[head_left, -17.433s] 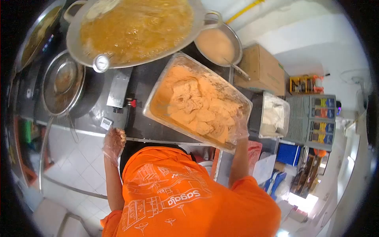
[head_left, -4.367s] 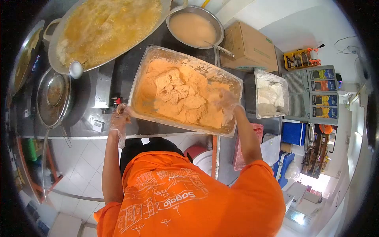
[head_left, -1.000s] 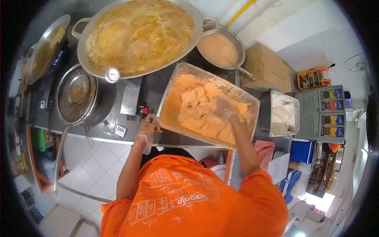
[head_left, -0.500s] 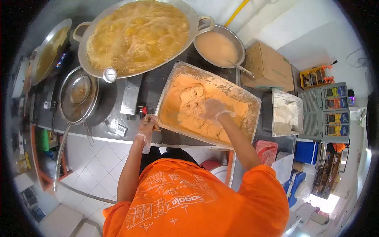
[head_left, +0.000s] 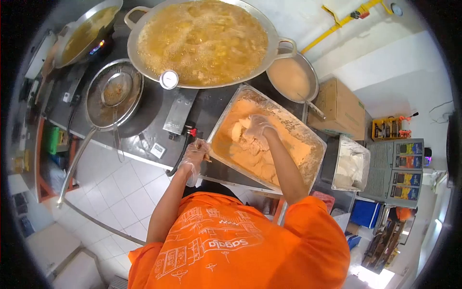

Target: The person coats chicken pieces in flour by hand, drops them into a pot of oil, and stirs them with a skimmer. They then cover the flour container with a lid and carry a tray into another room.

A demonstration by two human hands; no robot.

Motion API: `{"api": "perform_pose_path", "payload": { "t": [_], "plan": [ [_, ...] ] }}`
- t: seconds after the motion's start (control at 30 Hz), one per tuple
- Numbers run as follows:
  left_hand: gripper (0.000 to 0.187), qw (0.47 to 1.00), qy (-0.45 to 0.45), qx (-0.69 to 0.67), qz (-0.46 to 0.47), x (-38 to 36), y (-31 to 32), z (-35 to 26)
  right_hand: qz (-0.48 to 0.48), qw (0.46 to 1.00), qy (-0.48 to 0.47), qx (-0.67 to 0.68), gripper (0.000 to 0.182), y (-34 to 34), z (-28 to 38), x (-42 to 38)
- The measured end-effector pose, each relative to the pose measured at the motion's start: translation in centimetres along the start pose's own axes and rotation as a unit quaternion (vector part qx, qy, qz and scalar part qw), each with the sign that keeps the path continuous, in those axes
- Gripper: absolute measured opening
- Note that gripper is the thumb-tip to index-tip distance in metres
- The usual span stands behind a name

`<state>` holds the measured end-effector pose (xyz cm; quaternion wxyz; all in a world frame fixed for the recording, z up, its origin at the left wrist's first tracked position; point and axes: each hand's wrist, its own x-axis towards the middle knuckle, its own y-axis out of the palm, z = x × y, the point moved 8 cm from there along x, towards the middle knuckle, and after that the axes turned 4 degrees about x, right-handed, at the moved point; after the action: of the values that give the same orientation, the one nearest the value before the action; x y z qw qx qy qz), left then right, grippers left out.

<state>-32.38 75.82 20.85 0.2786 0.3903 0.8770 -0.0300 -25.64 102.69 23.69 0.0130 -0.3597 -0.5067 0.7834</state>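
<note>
A metal tray (head_left: 315, 138) holds orange seasoned flour (head_left: 240, 155) with lumpy flour-coated food pieces (head_left: 254, 144) in it. My right hand (head_left: 261, 127), in a clear plastic glove, reaches into the tray with its fingers curled down on a pale flour-coated piece (head_left: 237, 130); the fingertips are partly hidden. Just outside the tray's left corner is my left hand (head_left: 195, 155), also gloved. Its fingers are bent together, with something brownish at the fingertips that I cannot make out.
A wide wok of bubbling oil (head_left: 202, 41) with a dial thermometer (head_left: 169, 79) stands behind the tray. Around it are a bowl of orange liquid (head_left: 288, 77), a strainer (head_left: 98, 115), a cardboard box (head_left: 337, 108) and a tray of white flour (head_left: 351, 166).
The view has shifted, so the counter sits lower and further right. My right hand has moved towards the back of the flour, where a pale piece now shows. My left hand stays by the tray's corner.
</note>
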Motion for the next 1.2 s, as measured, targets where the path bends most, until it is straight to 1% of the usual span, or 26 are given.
{"api": "perform_pose_path", "payload": {
  "t": [0.07, 0.13, 0.2, 0.23, 0.27, 0.3, 0.33, 0.37, 0.4, 0.43, 0.47, 0.5, 0.53, 0.6, 0.63, 0.7, 0.77, 0.83, 0.87, 0.9, 0.93, 1.0, 1.03, 1.1, 1.13, 1.2],
  "plan": [
    [0.018, 0.999, 0.002, 0.052, -0.004, 0.0, -0.1, -0.2, 0.024, 0.999, 0.000, -0.040, 0.058, 0.4, 0.2, -0.6],
    [0.018, 0.999, 0.005, 0.045, -0.004, -0.1, 0.0, -0.5, 0.045, 0.996, -0.004, -0.081, 0.060, 0.9, -0.3, -0.5],
    [0.018, 0.999, 0.009, 0.038, -0.006, 0.0, -0.1, -0.5, -0.058, 0.994, -0.085, -0.036, 0.063, -0.2, -1.1, -0.1],
    [0.018, 1.000, 0.008, 0.029, -0.005, 0.1, 0.0, -0.3, -0.056, 0.994, -0.088, -0.039, 0.063, -0.5, -2.2, -0.1],
    [0.019, 1.000, 0.007, 0.019, -0.004, 0.2, 0.0, -0.1, -0.059, 0.983, -0.065, 0.160, 0.060, -1.4, -3.6, -0.6],
    [0.019, 1.000, 0.006, 0.017, -0.005, 0.2, -0.2, -0.1, -0.059, 0.933, -0.036, 0.352, 0.057, -1.7, -5.0, -0.9],
    [0.019, 1.000, 0.006, 0.030, 0.000, 0.4, -0.2, -0.2, -0.058, 0.934, -0.034, 0.350, 0.057, -1.6, -5.6, -1.3],
    [0.019, 0.999, 0.007, 0.043, 0.007, 0.4, -0.2, 0.0, -0.169, 0.948, -0.017, 0.269, 0.052, -3.0, -6.5, -2.1],
    [0.019, 0.999, 0.007, 0.041, 0.010, 0.4, -0.1, 0.1, -0.277, 0.943, -0.001, 0.181, 0.047, -4.6, -7.1, -3.3],
    [0.019, 0.999, 0.005, 0.046, 0.013, 0.5, -0.2, 0.0, -0.280, 0.944, 0.000, 0.178, 0.047, -5.1, -7.6, -3.8],
    [0.019, 0.999, 0.003, 0.051, 0.016, 0.6, -0.2, 0.1, -0.228, 0.923, -0.035, 0.308, 0.042, -6.3, -6.4, -5.1],
    [0.019, 0.999, 0.006, 0.048, 0.017, 0.7, -0.3, 0.2, -0.171, 0.883, -0.070, 0.431, 0.038, -7.9, -4.6, -6.3],
    [0.019, 0.999, 0.010, 0.038, 0.023, 0.8, -0.2, 0.4, -0.173, 0.884, -0.071, 0.429, 0.038, -10.3, -3.5, -7.5],
    [0.019, 0.999, 0.019, 0.028, 0.032, 1.0, -0.3, 0.4, -0.166, 0.909, 0.058, 0.377, 0.032, -14.3, -3.0, -9.7],
    [0.019, 0.999, 0.020, 0.026, 0.036, 0.9, -0.4, 0.4, -0.171, 0.909, 0.058, 0.376, 0.032, -16.7, -1.4, -10.7],
    [0.019, 0.998, 0.025, 0.023, 0.044, 0.9, -0.3, 0.2, -0.208, 0.848, -0.097, 0.478, 0.027, -22.2, 2.9, -12.0],
    [0.019, 0.999, 0.003, -0.005, 0.053, 0.9, -0.1, 0.4, -0.251, 0.882, -0.091, 0.389, 0.027, -26.6, 3.7, -10.2],
    [0.018, 0.999, -0.006, -0.001, 0.043, 1.0, -0.2, 0.6, -0.282, 0.912, -0.148, 0.257, 0.031, -30.4, 5.4, -7.3],
    [0.018, 0.999, -0.018, 0.004, 0.032, 1.1, -0.3, 0.9, -0.308, 0.935, -0.126, 0.124, 0.034, -31.9, 6.2, -5.1],
    [0.018, 0.999, -0.015, 0.002, 0.030, 1.4, -0.3, 1.2, -0.329, 0.939, -0.102, -0.011, 0.038, -32.9, 7.1, -2.9],
    [0.016, 0.999, -0.014, 0.011, 0.035, 1.7, -0.3, 1.7, -0.329, 0.938, -0.106, -0.013, 0.038, -33.4, 7.8, -1.2],
    [0.015, 0.999, -0.011, 0.017, 0.032, 1.9, -0.5, 2.0, -0.261, 0.962, -0.028, -0.068, 0.038, -32.9, 7.8, 3.2],
    [0.015, 0.999, 0.001, 0.040, 0.028, 1.8, -0.5, 1.9, -0.261, 0.962, -0.035, -0.070, 0.038, -32.9, 8.1, 5.0],
    [0.017, 0.998, 0.009, 0.059, 0.021, 1.3, -0.5, 1.1, -0.257, 0.941, -0.022, -0.218, 0.029, -32.4, 7.5, 8.9],
    [0.017, 0.998, 0.008, 0.058, 0.018, 1.3, -0.5, 1.0, -0.256, 0.942, -0.026, -0.217, 0.029, -32.5, 6.6, 10.7],
    [0.018, 0.997, -0.004, 0.070, 0.022, 1.4, -0.5, 1.3, -0.364, 0.903, 0.010, -0.227, 0.020, -34.3, 7.2, 9.5]
  ]
}}
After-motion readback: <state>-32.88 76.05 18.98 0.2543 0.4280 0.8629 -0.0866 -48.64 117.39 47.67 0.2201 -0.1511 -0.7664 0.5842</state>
